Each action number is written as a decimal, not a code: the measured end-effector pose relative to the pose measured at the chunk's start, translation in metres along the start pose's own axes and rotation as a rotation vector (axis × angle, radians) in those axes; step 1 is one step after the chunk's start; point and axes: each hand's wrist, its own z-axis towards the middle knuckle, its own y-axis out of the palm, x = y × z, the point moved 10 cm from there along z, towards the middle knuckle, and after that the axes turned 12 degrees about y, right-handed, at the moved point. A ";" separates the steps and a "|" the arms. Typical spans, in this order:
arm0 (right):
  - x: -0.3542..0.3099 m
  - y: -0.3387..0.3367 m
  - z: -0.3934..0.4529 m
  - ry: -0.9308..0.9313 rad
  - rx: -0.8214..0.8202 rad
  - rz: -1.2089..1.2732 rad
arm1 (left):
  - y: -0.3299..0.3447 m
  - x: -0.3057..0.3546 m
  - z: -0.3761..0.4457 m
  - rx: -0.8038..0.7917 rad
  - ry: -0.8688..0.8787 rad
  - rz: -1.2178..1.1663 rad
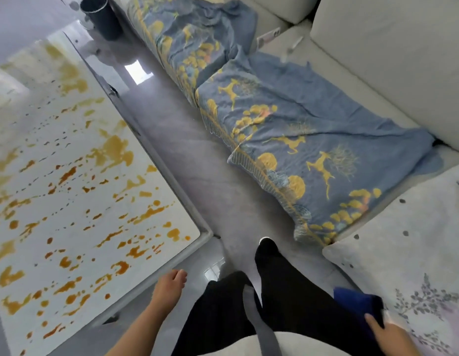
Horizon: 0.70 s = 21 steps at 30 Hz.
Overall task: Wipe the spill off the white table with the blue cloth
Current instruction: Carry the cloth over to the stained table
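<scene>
The white table (23, 140) fills the left of the head view, and an orange-brown spill (112, 152) lies over it in many blots and streaks. My left hand (169, 286) hangs just off the table's near corner, fingers loosely bent, holding nothing. At the bottom right my right hand (387, 332) grips the dark blue cloth (357, 301) beside my leg, well away from the table. Part of the cloth is hidden behind my hand and leg.
A light sofa (377, 47) runs along the right, draped with a blue patterned throw (300, 140). A pale floral cushion (416, 253) lies at its near end. A dark bin (100, 16) stands on the grey floor (187, 160) at the top left. My legs stand between table and sofa.
</scene>
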 end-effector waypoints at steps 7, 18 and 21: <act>-0.187 -0.112 0.000 -0.257 0.115 -0.044 | 0.025 -0.014 -0.011 0.105 -0.204 -0.191; -0.414 -0.115 -0.054 -0.578 0.308 -0.485 | 0.006 -0.036 0.024 0.328 -0.472 -0.548; -0.466 -0.104 -0.071 -0.586 0.344 -0.702 | -0.018 -0.023 0.050 0.371 -0.450 -0.594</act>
